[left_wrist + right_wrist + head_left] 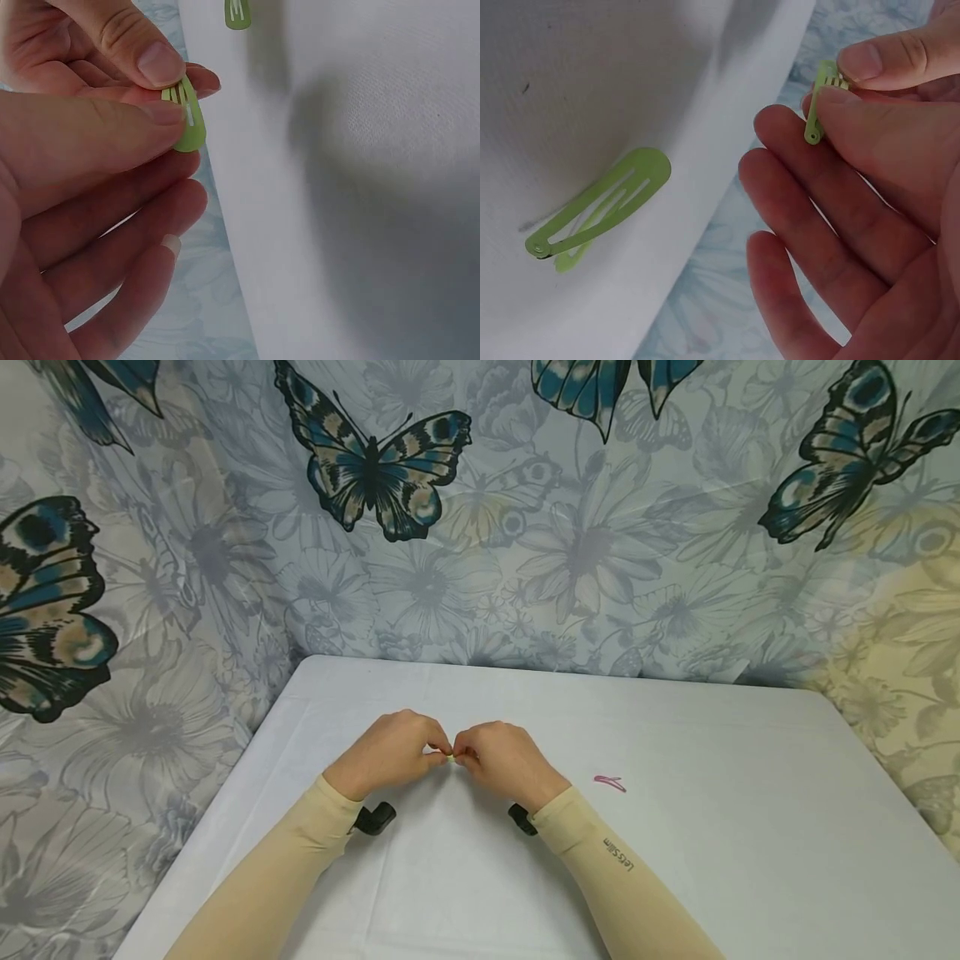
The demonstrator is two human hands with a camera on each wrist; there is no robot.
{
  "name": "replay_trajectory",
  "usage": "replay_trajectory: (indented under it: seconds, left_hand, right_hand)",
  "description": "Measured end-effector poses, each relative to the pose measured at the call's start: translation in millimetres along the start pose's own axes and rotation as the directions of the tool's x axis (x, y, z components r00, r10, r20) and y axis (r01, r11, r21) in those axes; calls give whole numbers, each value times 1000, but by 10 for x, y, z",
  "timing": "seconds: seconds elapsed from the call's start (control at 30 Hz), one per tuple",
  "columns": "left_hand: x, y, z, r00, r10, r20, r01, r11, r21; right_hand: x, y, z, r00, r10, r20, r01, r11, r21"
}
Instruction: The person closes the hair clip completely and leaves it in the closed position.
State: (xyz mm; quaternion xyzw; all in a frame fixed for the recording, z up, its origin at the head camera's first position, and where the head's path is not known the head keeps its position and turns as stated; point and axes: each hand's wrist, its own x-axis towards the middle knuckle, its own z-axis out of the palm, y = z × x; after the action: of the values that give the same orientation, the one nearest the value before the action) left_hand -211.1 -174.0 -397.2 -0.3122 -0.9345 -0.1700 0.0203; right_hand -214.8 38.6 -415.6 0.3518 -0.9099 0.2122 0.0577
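In the head view both hands meet above the white table. My left hand (393,747) and my right hand (506,760) pinch a small green snap hair clip (191,127) between thumbs and fingertips. The left wrist view shows its rounded end below the left thumb; in the right wrist view its narrow riveted end sticks out past the right thumb. The remaining fingers of both hands are loosely spread. Another green snap hair clip (607,202) lies on the table with its inner tongue sprung away from the frame.
A pink hair clip (610,783) lies to the right of the right hand on the white-covered table (750,827). Part of a green clip (238,15) shows at the left wrist view's top edge. Butterfly-patterned cloth (495,577) hangs behind the table.
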Motion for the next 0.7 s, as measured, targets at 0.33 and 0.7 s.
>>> replay_trajectory:
  seconds: [0.33, 0.7]
  left_hand:
    - [9, -5, 85, 998, -31, 48, 32, 999, -18]
    - [11, -31, 179, 991, -43, 123, 48, 998, -37]
  right_hand:
    - [-8, 36, 11, 999, 24, 48, -23, 1000, -21]
    - [-12, 110, -125, 991, 109, 71, -109, 994, -5]
